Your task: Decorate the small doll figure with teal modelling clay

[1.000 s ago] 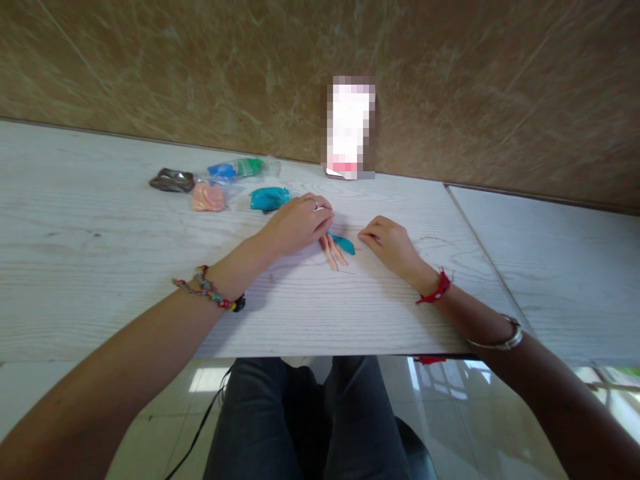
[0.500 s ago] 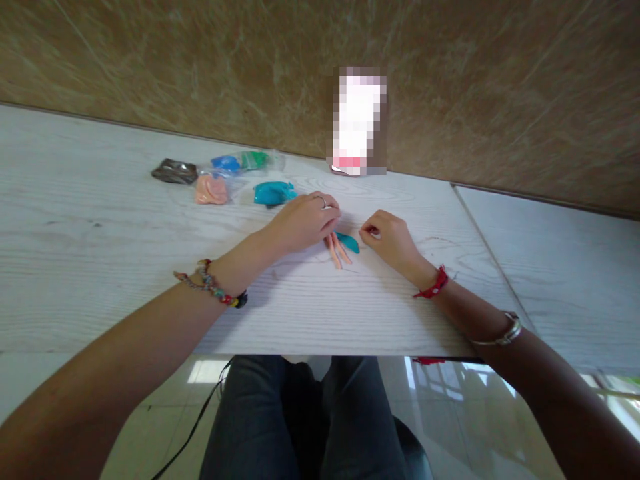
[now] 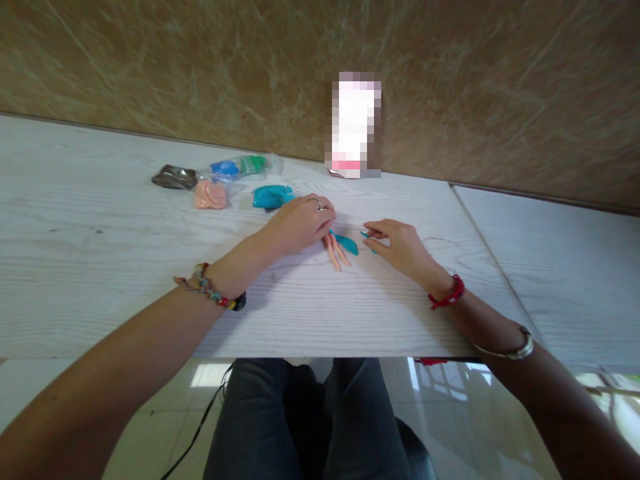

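Note:
My left hand (image 3: 306,219) rests low over the table, fingers curled closed on the upper part of a small clay figure. Two thin peach clay strips (image 3: 335,252), like legs, and a flat teal clay piece (image 3: 348,245) show below its fingertips; the figure's top is hidden under the hand. To the right, my right hand (image 3: 395,243) pinches a small thin teal clay bit (image 3: 365,234) between thumb and fingers, apart from the figure. A teal clay lump (image 3: 271,197) lies just behind my left hand.
Bagged clay lies at the back left: dark brown (image 3: 175,177), peach (image 3: 211,194), blue (image 3: 225,168) and green (image 3: 252,164). A phone (image 3: 354,123) with a blurred-out screen leans on the brown marbled wall (image 3: 475,87). The white wood-grain table (image 3: 300,320) has a seam at right.
My right hand has drawn slightly right and turned, and a teal bit now shows between its fingers. My left hand stays almost in place on the figure.

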A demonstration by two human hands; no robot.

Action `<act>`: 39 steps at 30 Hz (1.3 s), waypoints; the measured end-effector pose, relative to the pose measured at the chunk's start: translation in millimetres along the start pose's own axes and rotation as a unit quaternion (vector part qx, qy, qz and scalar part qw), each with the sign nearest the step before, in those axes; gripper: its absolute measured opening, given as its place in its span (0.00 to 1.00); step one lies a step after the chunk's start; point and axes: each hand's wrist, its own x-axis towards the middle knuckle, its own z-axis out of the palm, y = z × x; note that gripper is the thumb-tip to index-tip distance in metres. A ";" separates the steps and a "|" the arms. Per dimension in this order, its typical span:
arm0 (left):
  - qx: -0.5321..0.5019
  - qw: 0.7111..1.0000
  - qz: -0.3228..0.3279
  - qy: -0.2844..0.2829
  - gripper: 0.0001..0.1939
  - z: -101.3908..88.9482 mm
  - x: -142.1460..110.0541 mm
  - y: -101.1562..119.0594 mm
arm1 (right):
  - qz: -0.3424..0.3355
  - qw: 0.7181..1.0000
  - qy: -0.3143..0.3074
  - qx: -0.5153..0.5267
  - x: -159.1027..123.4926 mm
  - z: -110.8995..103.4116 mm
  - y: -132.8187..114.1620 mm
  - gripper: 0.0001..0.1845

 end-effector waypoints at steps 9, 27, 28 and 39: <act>0.017 1.000 0.003 -0.017 0.14 -2.3 -0.1 1.2 | -0.117 0.987 -0.026 -0.103 -3.5 1.3 -3.1 0.12; 0.026 1.000 0.007 -0.011 0.14 -1.5 -0.4 0.9 | -0.029 0.996 -0.009 -0.079 3.5 2.0 -1.9 0.11; 0.026 1.000 0.008 -0.011 0.14 -1.2 -0.2 1.0 | -0.022 0.996 -0.008 -0.084 4.3 2.2 -2.6 0.11; -0.027 0.999 0.029 0.010 0.14 2.4 -1.5 -1.2 | -0.059 0.994 -0.023 -0.086 -2.0 0.3 -9.7 0.10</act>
